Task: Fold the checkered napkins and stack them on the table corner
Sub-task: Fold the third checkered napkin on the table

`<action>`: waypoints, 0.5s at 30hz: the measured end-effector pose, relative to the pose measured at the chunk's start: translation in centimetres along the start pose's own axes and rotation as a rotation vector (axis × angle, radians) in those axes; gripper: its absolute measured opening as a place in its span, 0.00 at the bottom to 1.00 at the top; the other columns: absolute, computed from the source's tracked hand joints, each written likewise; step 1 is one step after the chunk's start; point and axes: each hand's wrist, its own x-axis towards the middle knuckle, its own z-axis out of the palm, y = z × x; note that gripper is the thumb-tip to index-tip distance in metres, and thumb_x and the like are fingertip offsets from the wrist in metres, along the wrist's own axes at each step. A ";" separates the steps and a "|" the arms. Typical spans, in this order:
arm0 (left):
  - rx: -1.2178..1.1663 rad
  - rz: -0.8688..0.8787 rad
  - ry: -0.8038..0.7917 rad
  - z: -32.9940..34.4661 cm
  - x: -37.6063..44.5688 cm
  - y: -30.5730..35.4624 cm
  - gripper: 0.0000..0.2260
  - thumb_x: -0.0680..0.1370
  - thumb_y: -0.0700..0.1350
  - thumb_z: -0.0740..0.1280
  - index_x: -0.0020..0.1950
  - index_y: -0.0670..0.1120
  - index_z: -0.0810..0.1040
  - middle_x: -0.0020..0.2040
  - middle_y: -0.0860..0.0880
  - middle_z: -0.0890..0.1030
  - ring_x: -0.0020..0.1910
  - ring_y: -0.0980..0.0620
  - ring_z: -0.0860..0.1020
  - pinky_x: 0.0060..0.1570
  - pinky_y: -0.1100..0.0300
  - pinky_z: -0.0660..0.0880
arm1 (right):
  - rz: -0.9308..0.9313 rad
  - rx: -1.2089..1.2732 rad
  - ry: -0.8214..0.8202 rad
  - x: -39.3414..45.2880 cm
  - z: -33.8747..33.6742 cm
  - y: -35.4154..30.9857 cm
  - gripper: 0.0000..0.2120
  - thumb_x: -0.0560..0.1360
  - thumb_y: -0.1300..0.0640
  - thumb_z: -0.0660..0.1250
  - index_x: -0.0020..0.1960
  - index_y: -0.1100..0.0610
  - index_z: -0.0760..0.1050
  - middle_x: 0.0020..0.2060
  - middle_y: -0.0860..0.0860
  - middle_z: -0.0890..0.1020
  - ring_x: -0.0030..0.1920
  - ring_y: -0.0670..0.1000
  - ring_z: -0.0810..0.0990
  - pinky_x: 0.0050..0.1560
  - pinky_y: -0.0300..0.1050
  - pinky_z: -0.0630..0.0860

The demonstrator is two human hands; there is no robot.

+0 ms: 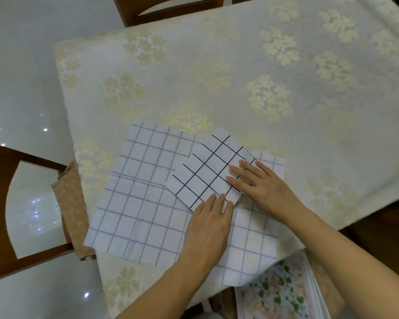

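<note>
Both hands lie flat with fingers extended, grasping nothing: the left hand (209,223) presses the folded black-checked napkin (207,172) at its 6 o'clock edge, the right hand (262,187) at 3 o'clock, atop the spread blue-checked napkin (143,199).

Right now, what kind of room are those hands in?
Probably a dining room at home. There's a table under a flowered tablecloth, wooden chairs pulled up around it, and a shiny tiled floor. Both hands press a folded black-checked napkin.

Small folded black-checked napkin (207,169) askew atop larger, flat blue-checked napkin (143,203)
</note>
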 end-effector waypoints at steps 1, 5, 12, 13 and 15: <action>0.001 0.004 -0.003 0.2 -0.1 0.0 0.30 0.62 0.38 0.78 0.64 0.42 0.79 0.64 0.40 0.80 0.63 0.41 0.79 0.59 0.48 0.77 | 0.016 -0.006 0.006 -0.2 0.1 -0.1 0.26 0.80 0.65 0.54 0.76 0.53 0.68 0.76 0.54 0.67 0.77 0.58 0.63 0.75 0.60 0.63; -0.003 0.049 -0.007 0.7 -0.3 -0.3 0.26 0.66 0.43 0.75 0.64 0.43 0.79 0.64 0.42 0.80 0.64 0.42 0.78 0.61 0.50 0.77 | 0.066 -0.014 -0.033 -0.8 0.5 -0.5 0.27 0.78 0.66 0.55 0.76 0.53 0.67 0.76 0.54 0.68 0.76 0.58 0.65 0.74 0.60 0.63; -0.027 0.242 0.186 -1.1 4.5 -5.4 0.17 0.77 0.46 0.60 0.64 0.44 0.75 0.68 0.43 0.76 0.67 0.44 0.74 0.64 0.50 0.72 | 0.358 0.082 0.087 1.4 0.7 -3.0 0.21 0.78 0.61 0.58 0.70 0.60 0.74 0.70 0.58 0.75 0.72 0.60 0.71 0.73 0.60 0.63; 0.009 0.268 0.190 -1.4 5.6 -6.6 0.19 0.78 0.47 0.59 0.67 0.43 0.74 0.71 0.43 0.74 0.70 0.43 0.72 0.67 0.48 0.70 | 0.430 0.118 0.115 2.3 0.8 -3.8 0.21 0.79 0.59 0.57 0.70 0.62 0.73 0.70 0.59 0.75 0.72 0.60 0.71 0.72 0.61 0.66; 0.084 0.335 0.143 -1.8 7.8 -8.9 0.23 0.81 0.51 0.55 0.75 0.44 0.68 0.77 0.42 0.67 0.77 0.44 0.64 0.74 0.46 0.64 | 0.596 0.179 0.084 4.3 1.2 -5.2 0.26 0.82 0.48 0.52 0.75 0.61 0.68 0.75 0.58 0.69 0.76 0.59 0.65 0.74 0.61 0.63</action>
